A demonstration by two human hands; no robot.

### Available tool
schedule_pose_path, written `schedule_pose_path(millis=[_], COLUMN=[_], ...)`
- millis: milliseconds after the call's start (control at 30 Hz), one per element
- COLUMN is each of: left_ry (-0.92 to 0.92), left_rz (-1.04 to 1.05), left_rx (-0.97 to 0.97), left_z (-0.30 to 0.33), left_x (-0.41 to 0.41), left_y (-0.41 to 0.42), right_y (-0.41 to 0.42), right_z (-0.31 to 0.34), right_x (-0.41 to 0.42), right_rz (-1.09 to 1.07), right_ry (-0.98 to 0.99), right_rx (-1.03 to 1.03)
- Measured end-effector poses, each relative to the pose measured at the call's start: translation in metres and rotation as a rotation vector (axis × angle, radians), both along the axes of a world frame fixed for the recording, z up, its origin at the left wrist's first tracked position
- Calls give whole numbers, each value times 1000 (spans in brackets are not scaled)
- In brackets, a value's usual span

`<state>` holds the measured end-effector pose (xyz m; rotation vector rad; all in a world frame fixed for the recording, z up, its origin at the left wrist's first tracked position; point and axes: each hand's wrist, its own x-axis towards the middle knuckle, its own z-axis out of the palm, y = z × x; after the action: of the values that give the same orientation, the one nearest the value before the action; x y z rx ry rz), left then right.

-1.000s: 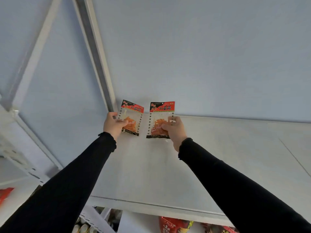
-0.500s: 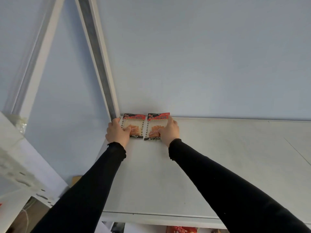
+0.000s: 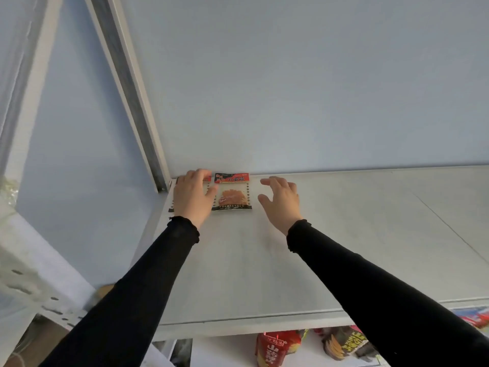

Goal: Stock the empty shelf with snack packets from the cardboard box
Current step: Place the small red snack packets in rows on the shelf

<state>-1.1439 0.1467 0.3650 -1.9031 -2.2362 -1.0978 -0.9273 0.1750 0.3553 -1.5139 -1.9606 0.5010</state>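
Red-topped snack packet lying flat at shelf back-left corner, long axis toward wall; right hand hovering open beside it; left hand resting spread on neighbouring packet.

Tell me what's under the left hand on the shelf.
A snack packet lies under the left hand: only its red top corner and dotted edges show. The hand covers its middle, so its contents can't be seen.

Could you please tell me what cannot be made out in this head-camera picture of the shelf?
- Left red-topped snack packet: mostly hidden under the left hand.
- Print on the right red-topped clear packet: too small to read.
- Cardboard box: not visible.
- Red and dark bags on the lower shelf: cut off by the white shelf board and the bottom edge.
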Motion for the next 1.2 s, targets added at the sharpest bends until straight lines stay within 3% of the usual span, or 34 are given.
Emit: schedule_pose_path(millis=[167,433,733,967,1200], left_ry=[70,104,147,178,181], left_rz=[-283,-664,-1014,-1161,-1265], left_rx=[-3,-20,-13,-211,-461], left_z=[8,7,-16,-68,-123], left_x=[73,242,503,678,795], left_y=[5,-5,-92,-180,-217], right_y=[-36,-117,-275,-383,-430], right_z=[0,-1,-35,-87,-142], right_x=[83,236,454,611,719], right_rz=[-99,-383,-741,-876,-954], right_ry=[-154,-215,-203,-170,-43], right_rx=[64,78,-45,-193,-375])
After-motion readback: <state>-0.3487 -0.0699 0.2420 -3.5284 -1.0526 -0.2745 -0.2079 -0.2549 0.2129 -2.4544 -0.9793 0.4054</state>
